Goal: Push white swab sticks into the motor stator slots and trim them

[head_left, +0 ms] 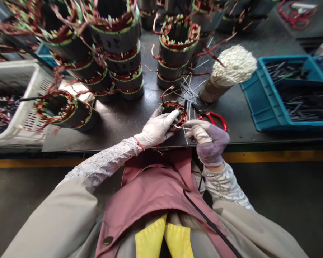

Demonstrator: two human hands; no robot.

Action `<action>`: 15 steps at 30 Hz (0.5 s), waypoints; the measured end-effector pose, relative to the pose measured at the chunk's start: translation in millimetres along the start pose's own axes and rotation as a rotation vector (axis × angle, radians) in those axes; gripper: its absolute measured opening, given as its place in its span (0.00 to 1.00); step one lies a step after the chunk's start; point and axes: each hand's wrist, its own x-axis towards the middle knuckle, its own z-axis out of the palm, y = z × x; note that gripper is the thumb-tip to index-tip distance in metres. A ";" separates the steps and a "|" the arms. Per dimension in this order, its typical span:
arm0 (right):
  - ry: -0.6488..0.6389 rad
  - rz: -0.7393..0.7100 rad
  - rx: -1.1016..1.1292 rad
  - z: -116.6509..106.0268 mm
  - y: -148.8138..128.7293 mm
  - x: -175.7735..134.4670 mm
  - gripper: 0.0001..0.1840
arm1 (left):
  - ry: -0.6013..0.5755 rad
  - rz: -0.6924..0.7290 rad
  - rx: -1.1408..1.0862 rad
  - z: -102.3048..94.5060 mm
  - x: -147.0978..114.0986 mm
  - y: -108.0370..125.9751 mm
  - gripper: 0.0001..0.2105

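Note:
My left hand, in a white knit glove, holds a small motor stator with copper windings near the table's front edge. Its thumb and fingers lie over the near-left rim and hide part of the coil. On the right, my right hand, in a white and purple glove, is closed in a pinch. A thin pale strand runs from those fingertips to the winding; whether it is cord or wire I cannot tell. Just behind that hand lies a red-handled cutting tool, its jaws partly hidden.
Thin pale strips lie scattered behind the stator. A bundle of white cords stands upright to their right. Stacked stators fill the back and left. A blue bin sits right, a white crate left.

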 end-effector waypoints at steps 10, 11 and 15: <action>-0.020 0.580 0.675 9.3 -7.9 60.9 0.23 | -0.189 0.014 0.245 -13.4 6.0 13.5 0.33; 0.003 0.594 0.674 10.4 0.7 73.5 0.23 | -0.191 0.025 0.289 -18.4 3.2 13.3 0.31; 0.082 0.521 0.493 0.3 33.0 90.4 0.18 | -0.262 0.099 0.442 -44.2 -1.2 -3.9 0.19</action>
